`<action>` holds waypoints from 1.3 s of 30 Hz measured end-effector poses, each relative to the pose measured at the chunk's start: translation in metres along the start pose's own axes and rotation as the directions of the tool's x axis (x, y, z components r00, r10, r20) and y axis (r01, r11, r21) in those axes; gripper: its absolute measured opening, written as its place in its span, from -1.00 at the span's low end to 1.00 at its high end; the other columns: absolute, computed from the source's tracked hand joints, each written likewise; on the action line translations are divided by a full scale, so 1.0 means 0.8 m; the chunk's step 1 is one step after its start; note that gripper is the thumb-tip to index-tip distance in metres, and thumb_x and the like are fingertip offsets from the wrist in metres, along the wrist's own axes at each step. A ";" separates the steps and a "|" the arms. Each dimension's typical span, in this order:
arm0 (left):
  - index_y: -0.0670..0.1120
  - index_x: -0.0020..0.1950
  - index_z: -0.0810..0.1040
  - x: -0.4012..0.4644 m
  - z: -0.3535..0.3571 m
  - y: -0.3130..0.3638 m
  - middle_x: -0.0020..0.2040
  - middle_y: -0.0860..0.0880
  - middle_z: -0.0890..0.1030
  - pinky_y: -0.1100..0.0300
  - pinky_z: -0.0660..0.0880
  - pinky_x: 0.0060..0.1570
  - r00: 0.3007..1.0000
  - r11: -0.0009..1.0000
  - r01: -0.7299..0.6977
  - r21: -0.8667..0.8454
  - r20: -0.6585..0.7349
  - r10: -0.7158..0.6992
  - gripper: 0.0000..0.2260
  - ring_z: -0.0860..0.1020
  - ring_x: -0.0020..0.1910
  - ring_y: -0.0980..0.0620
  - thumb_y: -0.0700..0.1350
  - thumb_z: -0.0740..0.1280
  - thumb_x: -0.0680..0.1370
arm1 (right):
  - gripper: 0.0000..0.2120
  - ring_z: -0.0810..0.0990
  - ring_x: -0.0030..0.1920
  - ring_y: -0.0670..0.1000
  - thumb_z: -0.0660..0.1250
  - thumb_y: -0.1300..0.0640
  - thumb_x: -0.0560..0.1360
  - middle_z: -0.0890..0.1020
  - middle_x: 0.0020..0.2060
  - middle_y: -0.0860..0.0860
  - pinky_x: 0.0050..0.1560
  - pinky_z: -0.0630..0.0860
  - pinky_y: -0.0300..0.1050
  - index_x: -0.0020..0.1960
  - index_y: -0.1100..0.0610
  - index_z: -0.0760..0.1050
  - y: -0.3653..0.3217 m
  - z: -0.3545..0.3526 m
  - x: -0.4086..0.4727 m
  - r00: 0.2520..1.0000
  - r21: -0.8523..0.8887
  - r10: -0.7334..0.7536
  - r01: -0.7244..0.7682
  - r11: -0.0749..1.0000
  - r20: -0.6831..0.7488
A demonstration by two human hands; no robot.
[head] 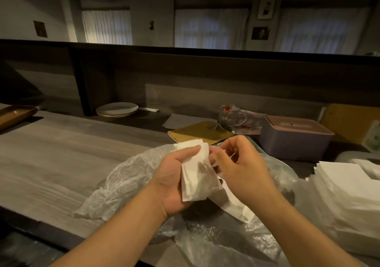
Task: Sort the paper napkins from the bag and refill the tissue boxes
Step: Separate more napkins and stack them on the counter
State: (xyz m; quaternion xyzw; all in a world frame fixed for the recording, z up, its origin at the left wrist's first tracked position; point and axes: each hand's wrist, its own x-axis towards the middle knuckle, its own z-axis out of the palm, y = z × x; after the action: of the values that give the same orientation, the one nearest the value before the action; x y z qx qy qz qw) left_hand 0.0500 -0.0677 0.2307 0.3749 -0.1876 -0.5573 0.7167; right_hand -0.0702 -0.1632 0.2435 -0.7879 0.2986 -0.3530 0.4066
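My left hand (pixel 174 176) grips a small stack of white paper napkins (pixel 197 170), thumb pressed across the top. My right hand (pixel 240 163) pinches the edge of a single napkin at the stack's right side; that napkin (pixel 236 207) hangs down below the hand. Both hands hover over a crumpled clear plastic bag (pixel 127 176) spread on the counter. A tall pile of sorted white napkins (pixel 345 190) stands at the right. A pink tissue box (pixel 296 137) with a slotted lid sits behind it, apart from both hands.
The grey wooden counter (pixel 61 153) stretches to the left. At the back lie stacked white plates (pixel 117 109), a brown board (pixel 201 133), a glass mug (pixel 232 115) and a wooden tray (pixel 14 113). A white box (pixel 362 159) shows at the right edge.
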 end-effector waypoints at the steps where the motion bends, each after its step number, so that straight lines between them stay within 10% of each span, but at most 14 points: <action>1: -0.12 0.25 0.70 -0.001 0.000 0.002 0.23 -0.23 0.67 -0.20 0.50 0.25 1.000 0.999 -0.027 -0.030 0.001 0.027 -0.62 0.62 0.17 -0.25 -0.03 0.31 0.50 | -0.85 0.62 -0.05 -0.10 0.34 -0.14 0.59 0.61 0.01 -0.11 -0.16 0.60 -0.17 0.07 -0.11 0.44 -0.003 0.001 -0.002 0.998 -0.009 0.027 -0.026 1.000 0.055; 5: 0.02 0.28 0.69 -0.004 0.003 0.003 0.24 -0.23 0.67 -0.29 0.49 0.30 0.994 0.995 -0.098 -0.037 0.037 0.099 -0.60 0.62 0.23 -0.28 0.05 0.29 0.49 | -0.55 0.59 -0.07 -0.20 0.37 -0.23 0.54 0.52 0.08 -0.28 -0.27 0.51 -0.36 0.33 -0.21 0.27 -0.012 0.002 -0.008 0.926 0.000 0.153 -0.163 0.987 0.346; 10: 0.00 0.40 0.55 -0.009 0.002 0.000 0.23 -0.16 0.68 -0.23 0.56 0.21 0.990 0.981 -0.135 0.137 -0.015 0.138 -0.51 0.61 0.26 -0.23 0.03 0.39 0.47 | -0.85 0.67 -0.12 -0.24 0.39 0.02 0.57 0.71 -0.10 -0.21 -0.18 0.59 -0.31 0.13 -0.15 0.54 -0.010 -0.002 -0.012 0.923 0.074 0.041 -0.075 0.994 0.384; 15: 0.06 0.33 0.55 -0.032 -0.032 0.022 0.12 -0.05 0.72 -0.05 0.66 0.10 0.928 0.745 -0.268 0.611 -0.042 0.369 -0.42 0.69 0.14 -0.09 -0.15 0.59 0.33 | -0.87 0.60 -0.08 -0.23 0.37 0.01 0.58 0.64 -0.07 -0.23 -0.18 0.57 -0.31 0.08 -0.19 0.49 -0.008 -0.007 -0.011 0.960 -0.168 -0.117 0.162 0.972 0.253; 22: 0.16 0.28 0.59 -0.046 -0.061 0.007 0.04 0.00 0.72 -0.01 0.67 0.02 0.936 0.528 -0.205 0.824 0.007 0.352 -0.51 0.71 -0.01 -0.05 -0.28 0.54 0.48 | -0.44 0.45 0.31 -0.15 0.30 -0.09 0.63 0.42 0.41 -0.26 0.32 0.40 -0.20 0.54 -0.30 0.16 0.011 0.009 -0.017 0.882 -0.363 -0.117 0.305 0.880 0.456; 32: 0.32 0.41 0.38 -0.047 -0.068 0.017 0.20 0.18 0.55 0.39 0.57 -0.09 0.923 0.407 -0.181 0.895 0.012 0.384 -0.34 0.59 0.01 0.39 -0.12 0.59 0.45 | -0.43 0.11 0.60 -0.10 0.07 -0.10 0.72 0.10 0.63 -0.19 0.58 0.12 -0.13 0.65 -0.21 -0.09 0.012 0.003 -0.011 0.856 -0.466 -0.115 0.382 0.798 0.504; 39: 0.34 0.39 0.40 -0.045 -0.073 0.015 0.23 0.13 0.56 0.30 0.60 0.01 0.919 0.401 -0.184 0.897 0.013 0.393 -0.37 0.64 0.07 0.21 -0.12 0.57 0.47 | -0.37 0.19 0.56 -0.09 0.13 -0.11 0.70 0.15 0.61 -0.19 0.53 0.18 -0.16 0.66 -0.15 -0.10 0.016 0.009 -0.009 0.853 -0.474 -0.099 0.377 0.796 0.512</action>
State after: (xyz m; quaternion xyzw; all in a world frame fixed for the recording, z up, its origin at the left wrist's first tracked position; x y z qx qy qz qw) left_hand 0.0869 -0.0136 0.2073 0.7068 -0.4381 -0.2035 0.5167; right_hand -0.0710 -0.1608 0.2275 -0.9642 0.1781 -0.1018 0.1680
